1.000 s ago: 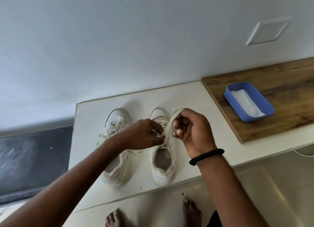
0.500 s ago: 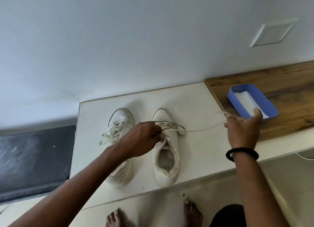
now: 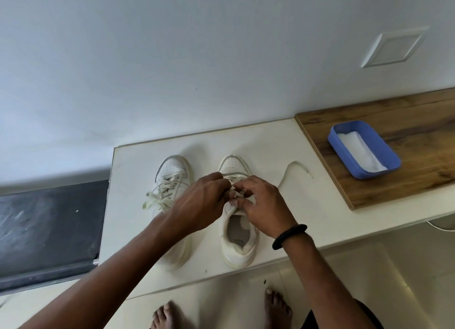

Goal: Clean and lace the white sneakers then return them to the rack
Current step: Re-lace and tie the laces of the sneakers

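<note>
Lacing is the step in hand, and it looks more than half done. Of the pair, the white leather sneaker [image 3: 172, 178] nearer the left edge of the pale surface [image 3: 266, 141] already shows a full criss-cross, with loose loops spilling off its side, so it seems finished. The second white sneaker [image 3: 237, 245] stands just beside it, toe to the back edge, with its upper eyelets not yet threaded as far as can be seen. Cleaning appears to be over: a blue plastic tray [image 3: 384, 156] holding a folded white cloth [image 3: 357, 151] sits well apart on the wooden board [image 3: 418, 121] at the right end. Knotting this shoe and carrying both to the rack remain; no rack is in view.

Both hands meet over the second sneaker's tongue. The right hand [image 3: 264, 205], with a black wristband [image 3: 289, 236], pinches a strand of the flat off-white lace [image 3: 296, 162] between thumb and fingers. The left hand [image 3: 202, 203] curls its fingers in on the same crossing, apparently pinching too, though its tips are mostly hidden. The lace's free end arcs away on the surface toward the board.
</note>
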The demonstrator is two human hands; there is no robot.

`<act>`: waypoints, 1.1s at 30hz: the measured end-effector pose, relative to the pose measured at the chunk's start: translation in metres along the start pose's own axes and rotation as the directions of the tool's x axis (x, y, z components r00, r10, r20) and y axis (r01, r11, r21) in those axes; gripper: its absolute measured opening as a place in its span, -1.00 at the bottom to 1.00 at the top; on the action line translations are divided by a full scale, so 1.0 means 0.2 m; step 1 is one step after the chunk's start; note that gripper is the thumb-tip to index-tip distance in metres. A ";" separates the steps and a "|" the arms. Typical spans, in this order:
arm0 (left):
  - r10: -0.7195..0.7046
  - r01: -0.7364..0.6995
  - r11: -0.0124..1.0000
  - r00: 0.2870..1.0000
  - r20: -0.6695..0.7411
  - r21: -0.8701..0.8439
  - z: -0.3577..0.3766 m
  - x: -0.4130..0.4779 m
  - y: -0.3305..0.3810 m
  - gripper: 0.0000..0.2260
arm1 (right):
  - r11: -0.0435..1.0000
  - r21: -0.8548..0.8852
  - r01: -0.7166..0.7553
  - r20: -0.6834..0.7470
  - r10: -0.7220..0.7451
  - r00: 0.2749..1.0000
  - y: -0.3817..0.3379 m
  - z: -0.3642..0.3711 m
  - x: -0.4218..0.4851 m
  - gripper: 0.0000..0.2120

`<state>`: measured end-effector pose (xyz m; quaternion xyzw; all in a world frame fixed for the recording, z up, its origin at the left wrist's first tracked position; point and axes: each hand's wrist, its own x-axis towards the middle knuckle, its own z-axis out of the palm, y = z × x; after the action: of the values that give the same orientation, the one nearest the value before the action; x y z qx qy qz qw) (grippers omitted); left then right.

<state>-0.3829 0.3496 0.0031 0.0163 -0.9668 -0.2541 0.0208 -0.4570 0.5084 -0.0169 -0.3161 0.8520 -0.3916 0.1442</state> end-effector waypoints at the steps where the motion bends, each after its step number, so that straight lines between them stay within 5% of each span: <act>1: 0.034 -0.032 0.999 0.999 -0.037 0.040 0.01 0.00 0.00 -0.78 | 1.000 0.016 -0.022 0.012 0.022 1.000 0.01 0.01 0.01 -0.83; 5: 0.113 -0.073 0.958 0.985 -0.130 0.279 0.04 -0.02 0.01 -0.87 | 0.996 0.043 -0.074 -0.012 0.074 0.997 0.01 0.02 0.03 -0.85; 8: 0.140 -0.078 0.953 0.971 -0.196 0.292 0.05 -0.03 0.02 -0.92 | 0.983 0.112 -0.146 0.050 0.141 0.989 0.01 -0.01 0.03 -0.83; 14: -0.080 0.038 0.987 0.960 -0.269 -0.159 0.04 -0.05 0.07 -0.83 | 0.960 0.164 -0.225 0.259 0.178 0.949 -0.02 -0.11 0.00 -0.90; 23: -0.439 0.326 0.811 0.888 -0.135 -0.486 0.09 -0.05 0.10 -0.87 | 0.963 -0.269 0.023 -0.069 -0.043 0.997 -0.04 -0.08 -0.03 -0.86; 27: -0.492 0.350 0.714 0.867 -0.079 -0.607 0.12 -0.05 0.11 -0.83 | 0.955 -0.296 0.019 -0.119 -0.056 0.991 -0.06 -0.11 -0.03 -0.92; 30: -0.497 0.350 0.701 0.865 -0.074 -0.621 0.12 -0.05 0.11 -0.82 | 0.977 0.097 -0.187 -0.023 0.190 0.981 -0.08 -0.17 -0.02 -0.83; 31: -0.496 0.346 0.699 0.865 -0.076 -0.626 0.12 -0.06 0.11 -0.81 | 0.911 0.311 -0.273 0.063 0.267 0.962 -0.08 -0.20 -0.02 -0.80; 33: -0.500 0.347 0.692 0.863 -0.074 -0.634 0.12 -0.07 0.10 -0.81 | 0.596 0.708 -0.379 0.239 0.302 0.923 -0.09 -0.27 -0.03 -0.80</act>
<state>-0.3712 0.3792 -0.0090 0.2637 -0.7946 -0.5406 0.0823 -0.4722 0.5342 0.0310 -0.0792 0.6543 -0.6536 0.3721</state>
